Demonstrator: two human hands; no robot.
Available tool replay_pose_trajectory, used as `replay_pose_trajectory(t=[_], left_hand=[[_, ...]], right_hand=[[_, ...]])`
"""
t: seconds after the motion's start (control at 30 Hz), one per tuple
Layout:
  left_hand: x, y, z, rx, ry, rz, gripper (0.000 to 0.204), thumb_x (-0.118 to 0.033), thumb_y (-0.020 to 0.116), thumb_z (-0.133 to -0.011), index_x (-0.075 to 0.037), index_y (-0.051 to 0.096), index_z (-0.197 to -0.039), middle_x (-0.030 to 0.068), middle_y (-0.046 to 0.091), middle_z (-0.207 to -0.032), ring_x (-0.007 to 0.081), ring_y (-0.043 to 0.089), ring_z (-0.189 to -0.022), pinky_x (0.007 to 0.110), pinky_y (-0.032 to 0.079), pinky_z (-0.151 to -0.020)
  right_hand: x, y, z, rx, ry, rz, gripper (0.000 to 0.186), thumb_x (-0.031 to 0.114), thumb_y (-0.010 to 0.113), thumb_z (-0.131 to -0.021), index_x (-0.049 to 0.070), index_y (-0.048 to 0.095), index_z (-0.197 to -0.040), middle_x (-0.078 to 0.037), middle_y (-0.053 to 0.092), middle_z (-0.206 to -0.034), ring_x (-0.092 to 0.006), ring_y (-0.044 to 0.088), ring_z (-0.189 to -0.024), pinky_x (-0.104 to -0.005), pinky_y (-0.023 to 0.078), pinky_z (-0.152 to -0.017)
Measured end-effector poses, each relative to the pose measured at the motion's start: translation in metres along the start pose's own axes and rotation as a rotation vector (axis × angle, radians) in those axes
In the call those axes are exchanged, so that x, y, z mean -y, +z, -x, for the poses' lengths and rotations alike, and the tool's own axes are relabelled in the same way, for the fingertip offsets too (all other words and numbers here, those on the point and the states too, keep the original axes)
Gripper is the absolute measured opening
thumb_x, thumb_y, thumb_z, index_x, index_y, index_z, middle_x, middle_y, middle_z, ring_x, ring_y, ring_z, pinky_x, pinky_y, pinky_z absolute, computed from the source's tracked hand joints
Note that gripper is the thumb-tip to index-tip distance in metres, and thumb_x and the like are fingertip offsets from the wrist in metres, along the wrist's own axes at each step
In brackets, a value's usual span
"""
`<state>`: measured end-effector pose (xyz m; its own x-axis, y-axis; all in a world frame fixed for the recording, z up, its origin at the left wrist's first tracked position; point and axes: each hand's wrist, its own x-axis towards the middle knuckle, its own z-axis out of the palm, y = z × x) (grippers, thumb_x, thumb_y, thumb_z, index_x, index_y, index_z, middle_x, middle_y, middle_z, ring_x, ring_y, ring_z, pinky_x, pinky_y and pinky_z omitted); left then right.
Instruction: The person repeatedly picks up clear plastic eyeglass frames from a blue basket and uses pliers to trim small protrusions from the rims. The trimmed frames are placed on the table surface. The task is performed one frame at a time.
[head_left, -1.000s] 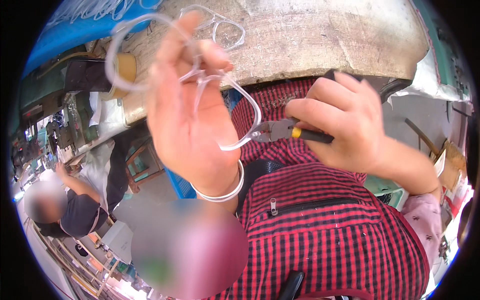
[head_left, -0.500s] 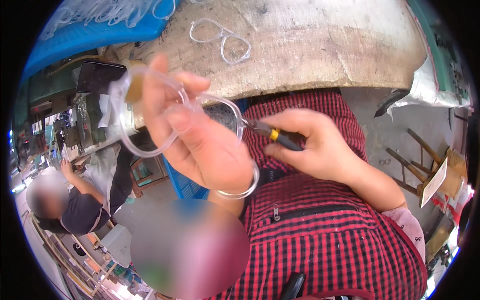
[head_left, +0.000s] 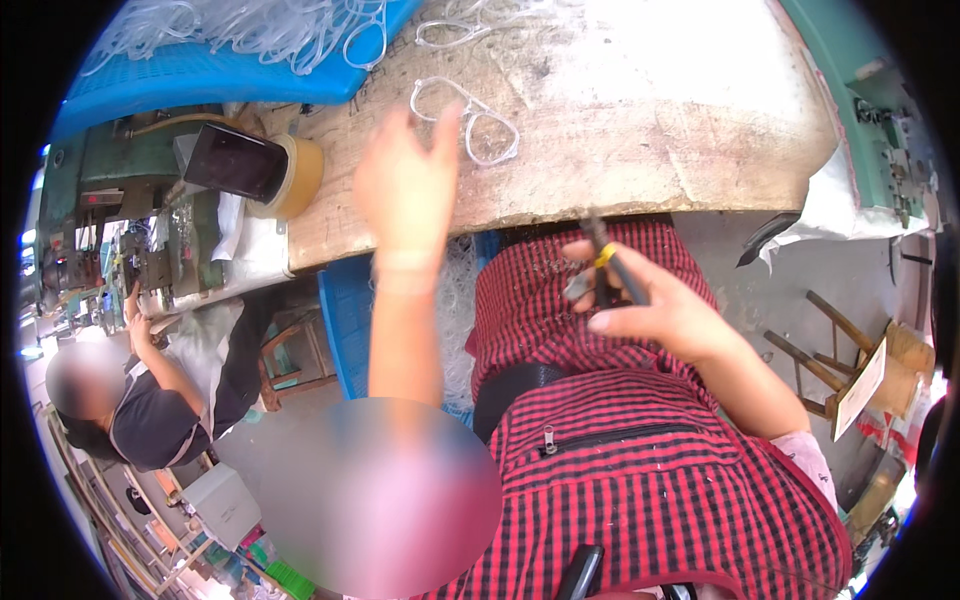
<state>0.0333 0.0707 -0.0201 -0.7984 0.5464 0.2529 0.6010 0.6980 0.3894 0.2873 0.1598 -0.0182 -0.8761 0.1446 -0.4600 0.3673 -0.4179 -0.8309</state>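
My left hand [head_left: 408,185] is stretched over the wooden tabletop, thumb and fingers apart. Its blurred fingertips are beside a clear plastic eyeglass frame [head_left: 470,112] that lies flat near the table edge; whether they touch it cannot be told. In my right hand [head_left: 665,308] is a pair of nippers [head_left: 622,272] with dark handles and a yellow band. They are held above my lap, tips pointing up toward the table edge.
A blue basket [head_left: 225,85] heaped with clear frames stands at far left. More frames [head_left: 450,35] lie beside it. A dark-screened device [head_left: 235,162] leans on a tape roll [head_left: 300,175]. Below the table edge, another blue basket [head_left: 343,335] holds clear pieces. Someone [head_left: 165,410] works at left.
The clear frame that was in my left hand is gone from it, and that hand has reached forward over the table. My right hand has drawn slightly right, with the nippers turned upward.
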Motion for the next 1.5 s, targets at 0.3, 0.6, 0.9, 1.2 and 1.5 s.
replay_pose_trajectory(t=[0.3, 0.6, 0.9, 1.2, 1.5], left_hand=[[0.010, -0.001, -0.045, 0.378, 0.117, 0.131, 0.040, -0.033, 0.056, -0.097, 0.003, 0.067, -0.109, 0.0178, 0.072, -0.089, 0.0350, 0.071, -0.086, 0.047, 0.055, -0.077], [-0.020, -0.044, 0.035, 0.758, -0.286, 2.214, 0.085, -0.071, 0.036, -0.098, -0.004, 0.035, -0.151, 0.0037, 0.046, -0.087, 0.0128, 0.039, -0.069, 0.028, 0.036, -0.059], [-0.040, -0.042, 0.043, 0.820, -0.274, 2.202, 0.094, -0.071, 0.038, -0.098, 0.004, 0.031, -0.152, 0.0059, 0.050, -0.088, 0.0157, 0.046, -0.075, 0.033, 0.042, -0.068], [-0.042, -0.042, 0.046, 0.784, -0.259, 2.136, 0.094, -0.071, 0.038, -0.098, 0.006, 0.032, -0.151, 0.0068, 0.052, -0.088, 0.0165, 0.048, -0.078, 0.034, 0.044, -0.074], [-0.042, -0.044, 0.045, 0.737, -0.233, 2.071, 0.094, -0.071, 0.037, -0.098, 0.008, 0.033, -0.150, 0.0078, 0.055, -0.087, 0.0173, 0.051, -0.080, 0.036, 0.045, -0.079]], right_hand=[[-0.032, -0.017, 0.028, -0.202, -0.148, 0.317, 0.060, 0.005, 0.074, -0.084, 0.004, 0.055, -0.141, -0.006, 0.064, -0.115, -0.0162, 0.061, -0.107, -0.0313, 0.049, -0.094], [0.046, 0.002, -0.002, -0.393, -0.822, 1.239, 0.052, 0.011, 0.079, -0.064, 0.020, 0.074, -0.115, -0.005, 0.061, -0.098, -0.0262, 0.057, -0.081, -0.0366, 0.047, -0.070], [0.065, -0.009, -0.003, -0.300, -1.021, 1.623, 0.054, 0.018, 0.075, -0.060, 0.027, 0.074, -0.113, -0.003, 0.061, -0.103, -0.0238, 0.056, -0.080, -0.0344, 0.049, -0.065], [0.088, -0.015, -0.016, -0.247, -1.284, 1.772, 0.038, 0.031, 0.068, -0.065, 0.030, 0.072, -0.103, 0.003, 0.062, -0.102, -0.0165, 0.053, -0.072, -0.0292, 0.046, -0.059], [0.093, -0.015, -0.017, -0.242, -1.294, 1.819, 0.037, 0.030, 0.067, -0.063, 0.028, 0.070, -0.100, 0.005, 0.060, -0.098, -0.0156, 0.052, -0.074, -0.0283, 0.044, -0.060]])
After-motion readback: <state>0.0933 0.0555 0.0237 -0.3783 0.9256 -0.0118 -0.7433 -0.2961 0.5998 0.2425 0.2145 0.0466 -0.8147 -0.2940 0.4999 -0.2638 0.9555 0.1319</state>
